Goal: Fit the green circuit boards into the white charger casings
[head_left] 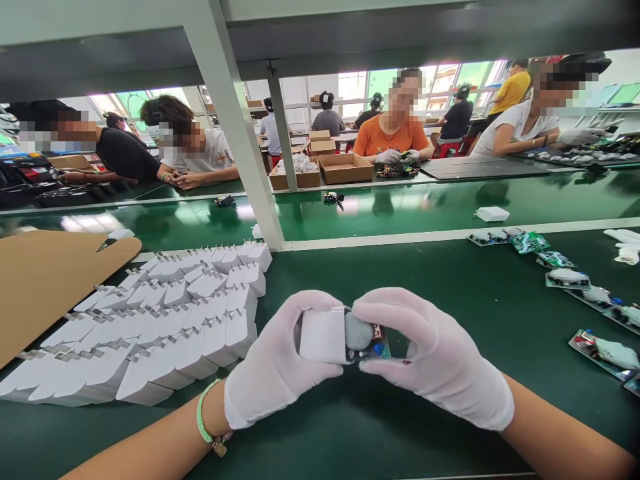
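White gloves cover both my hands. My left hand (280,363) is wrapped round a white plastic charger housing (323,335), its open end facing right. In my right hand (430,353) a circuit board (383,347) is pinched between thumb and fingers. The board carries a grey-white lump (359,331) and a blue part, and its left end sits partly inside the housing. Left of my hands stand rows of white charger housings (190,333) with metal prongs on top. More circuit boards (613,350) lie in a line at the right.
A cardboard sheet (55,273) lies at the left. A metal post (240,120) rises at the bench's far edge. Beyond it runs a green conveyor (390,217) with a white housing (492,214) and small parts. A white glove (625,245) lies far right. Several co-workers sit across.
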Motion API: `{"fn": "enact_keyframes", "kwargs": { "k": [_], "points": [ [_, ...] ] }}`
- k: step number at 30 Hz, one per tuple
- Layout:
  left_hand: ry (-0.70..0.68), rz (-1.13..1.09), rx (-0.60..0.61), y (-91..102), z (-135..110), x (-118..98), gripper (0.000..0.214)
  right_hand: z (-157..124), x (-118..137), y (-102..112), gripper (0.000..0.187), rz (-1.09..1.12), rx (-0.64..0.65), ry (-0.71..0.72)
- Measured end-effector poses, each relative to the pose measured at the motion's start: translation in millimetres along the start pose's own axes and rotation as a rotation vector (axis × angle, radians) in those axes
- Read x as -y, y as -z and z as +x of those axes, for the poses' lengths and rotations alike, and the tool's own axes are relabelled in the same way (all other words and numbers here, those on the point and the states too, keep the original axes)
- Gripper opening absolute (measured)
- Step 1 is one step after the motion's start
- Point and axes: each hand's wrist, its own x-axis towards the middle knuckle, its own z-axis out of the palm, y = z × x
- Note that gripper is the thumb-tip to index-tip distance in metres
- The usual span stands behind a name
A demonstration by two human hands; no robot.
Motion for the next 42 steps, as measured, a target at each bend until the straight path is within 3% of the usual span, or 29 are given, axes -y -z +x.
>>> {"fn": "enact_keyframes", "kwargs": {
  "k": [4, 11, 16, 19, 21, 26, 29, 33, 38, 42],
  "points": [
    [-0.047, -0.059, 0.008, -2.2, -2, -5, 0.058, 1, 6, 4, 0.041, -0.009, 0.021, 0.110],
    [-0.061, 0.147, -0.005, 0.4, -5, -12, 0.057, -3, 4, -5, 0.065, 0.041, 0.041, 0.199],
    [-0.095, 0.181, -0.035, 0.7, -6, -13, 0.062, -3, 2, -14, 0.100, 0.158, 0.170, 0.115],
    [-0.124, 0.122, -0.026, -1.4, -6, -13, 0.061, -6, 2, -20, 0.107, 0.315, 0.322, 0.001],
    [-0.141, 0.100, -0.032, -3.0, -6, -13, 0.060, -11, 1, -24, 0.107, 0.472, 0.358, -0.106],
    [-0.238, 0.185, -0.064, -5.0, -9, -11, 0.062, -8, 3, -22, 0.099, 0.915, 0.405, -0.401],
    [-0.296, 0.257, -0.050, -4.6, -12, -8, 0.067, 2, 8, -15, 0.077, 1.125, 0.456, -0.445],
    [-0.348, 0.275, -0.021, -4.9, -14, -4, 0.074, 8, 11, -14, 0.052, 1.406, 0.383, -0.511],
    [-0.256, 0.310, -0.038, -9.2, -12, 1, 0.068, 5, 7, -21, 0.032, 1.570, 0.313, -0.570],
    [-0.295, 0.458, -0.026, -12.7, -7, -4, 0.060, 5, 3, -24, 0.025, 1.496, 0.313, -0.603]
  ]
}}
